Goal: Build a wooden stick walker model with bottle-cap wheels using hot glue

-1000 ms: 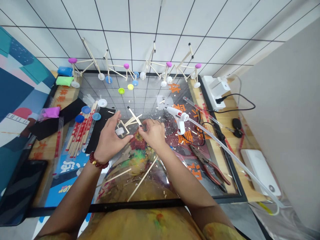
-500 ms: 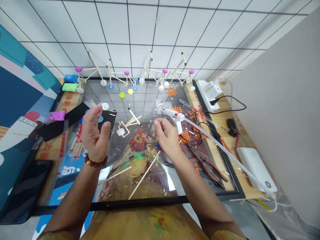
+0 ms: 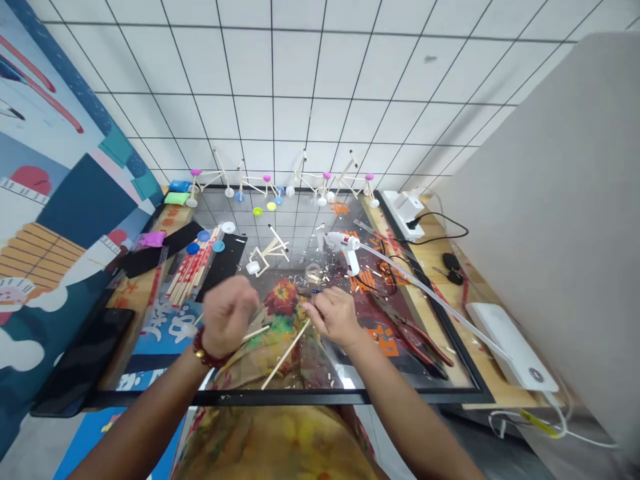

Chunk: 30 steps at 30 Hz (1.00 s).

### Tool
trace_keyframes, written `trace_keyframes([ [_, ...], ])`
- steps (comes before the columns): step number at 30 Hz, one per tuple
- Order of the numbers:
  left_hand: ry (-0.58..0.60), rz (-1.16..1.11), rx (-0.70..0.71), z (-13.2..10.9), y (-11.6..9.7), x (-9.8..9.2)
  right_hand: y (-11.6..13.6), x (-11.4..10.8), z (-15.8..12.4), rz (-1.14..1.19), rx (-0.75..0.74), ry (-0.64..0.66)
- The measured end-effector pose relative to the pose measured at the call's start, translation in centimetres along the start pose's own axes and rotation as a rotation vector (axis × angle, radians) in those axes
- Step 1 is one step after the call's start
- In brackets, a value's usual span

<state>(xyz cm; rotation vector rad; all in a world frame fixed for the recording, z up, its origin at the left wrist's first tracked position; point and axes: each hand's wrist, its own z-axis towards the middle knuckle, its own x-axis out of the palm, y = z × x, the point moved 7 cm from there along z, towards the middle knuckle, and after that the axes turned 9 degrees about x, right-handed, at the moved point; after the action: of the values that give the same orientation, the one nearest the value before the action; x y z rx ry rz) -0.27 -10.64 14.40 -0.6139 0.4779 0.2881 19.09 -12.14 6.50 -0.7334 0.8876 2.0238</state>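
My left hand [image 3: 230, 317], with a dark red bead bracelet [image 3: 207, 352], is smeared by motion above the near table; its fingers look curled, and what they hold does not show. Beside it a short wooden stick [image 3: 256, 333] lies on the glossy tabletop. My right hand [image 3: 336, 319] is closed with its fingers bent, over a small blue-handled tool [image 3: 316, 291] that it partly hides. Close to the right thumb lies the upper end of a longer wooden stick [image 3: 285, 355]. Ahead of both hands sits a stick figure [image 3: 270, 250] with a white cap.
A white glue gun [image 3: 347, 248] lies right of centre, with pliers [image 3: 407, 330] nearer me. Several stick figures with pink tops [image 3: 327, 176] stand along the wall. Bundled sticks [image 3: 195, 270], a phone [image 3: 85, 360], a power strip [image 3: 403, 213] and a white box [image 3: 510, 347] surround the work area.
My left hand has come down and right from a raised, spread pose, and its fingers have curled. My right hand has moved nearer me. The glue gun stays on the table; the view has tilted up.
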Motion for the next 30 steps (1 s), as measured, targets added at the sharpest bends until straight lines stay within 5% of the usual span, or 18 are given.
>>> trace_keyframes([
  [5, 0.313, 0.176, 0.662, -3.7, -7.8, 6.6, -1.1, -0.8, -0.4, -0.019, 0.020, -0.099],
  [8, 0.370, 0.245, 0.844, -5.0, -9.6, 9.5, -2.1, -1.8, -0.4, -0.013, 0.053, -0.159],
  [15, 0.313, 0.209, 0.949, -5.7, -8.7, 13.3, -2.7, -1.9, -0.4, -0.043, 0.063, -0.175],
  [30, 0.258, 0.193, 0.676, -4.9, -4.8, 12.4, -2.8, -1.3, -0.3, -0.042, 0.061, -0.153],
])
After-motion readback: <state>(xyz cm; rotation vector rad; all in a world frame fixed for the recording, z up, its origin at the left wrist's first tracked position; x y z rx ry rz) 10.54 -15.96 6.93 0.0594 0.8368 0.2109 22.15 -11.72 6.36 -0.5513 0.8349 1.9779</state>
